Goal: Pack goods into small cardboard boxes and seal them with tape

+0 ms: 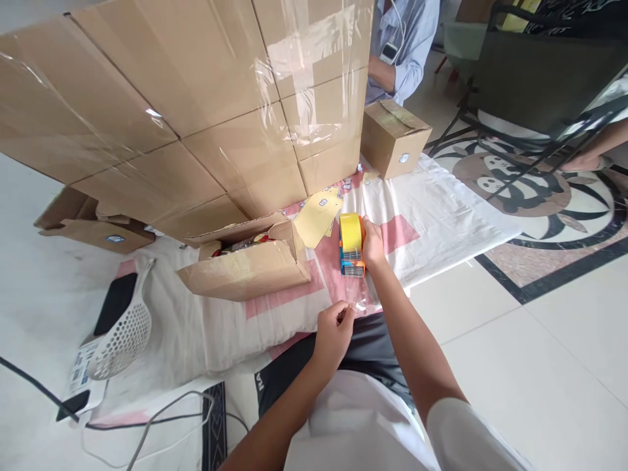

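Observation:
A tape dispenser (350, 245) with a yellow roll and blue and orange sides is gripped by my right hand (373, 243) near the table's front edge. Clear tape (357, 294) stretches from it toward me, and my left hand (335, 327) pinches its loose end just below the dispenser. To the left stands an open cardboard box (245, 269), its flaps up and its contents, partly hidden, showing red and dark. Several yellow paper pieces (318, 217) lie between this box and the dispenser.
Stacked, taped cartons (220, 118) form a wall behind. A closed box (395, 140) stands at the back right, near a person in a light blue shirt (412, 39). A white perforated scoop (122, 340), a black phone (116, 304) and cables lie at left. A chair stands upper right.

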A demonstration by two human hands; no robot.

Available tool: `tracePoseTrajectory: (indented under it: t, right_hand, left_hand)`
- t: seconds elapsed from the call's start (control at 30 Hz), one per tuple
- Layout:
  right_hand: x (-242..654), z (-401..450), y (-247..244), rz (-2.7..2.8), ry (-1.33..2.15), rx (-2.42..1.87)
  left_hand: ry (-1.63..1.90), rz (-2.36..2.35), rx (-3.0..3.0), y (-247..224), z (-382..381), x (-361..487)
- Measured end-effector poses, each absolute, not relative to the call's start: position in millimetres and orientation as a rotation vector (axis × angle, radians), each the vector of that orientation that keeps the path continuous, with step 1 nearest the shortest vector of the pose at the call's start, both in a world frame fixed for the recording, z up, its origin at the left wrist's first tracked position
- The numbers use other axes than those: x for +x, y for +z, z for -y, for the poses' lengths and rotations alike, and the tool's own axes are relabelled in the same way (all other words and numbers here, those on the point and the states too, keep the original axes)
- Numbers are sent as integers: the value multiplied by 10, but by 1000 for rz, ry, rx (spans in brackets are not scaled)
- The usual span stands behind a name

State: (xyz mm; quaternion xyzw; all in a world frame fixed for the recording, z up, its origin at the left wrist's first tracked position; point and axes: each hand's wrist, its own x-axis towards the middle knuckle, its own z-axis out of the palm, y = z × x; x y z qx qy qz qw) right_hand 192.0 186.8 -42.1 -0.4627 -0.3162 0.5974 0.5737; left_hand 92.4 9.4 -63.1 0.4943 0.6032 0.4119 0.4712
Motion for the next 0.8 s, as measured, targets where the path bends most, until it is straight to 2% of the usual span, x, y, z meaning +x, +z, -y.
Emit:
tracePoseTrajectory:
  t: [0.2, 0.8]
  right_hand:
    - [1913, -1864, -456, 789, 1284, -1133]
    - [1911, -1856, -472, 901, 1369, -1013]
  left_hand:
    - [1028, -1488, 1220, -671, -66, 915]
    - [1002, -1535, 1205, -743, 166, 954]
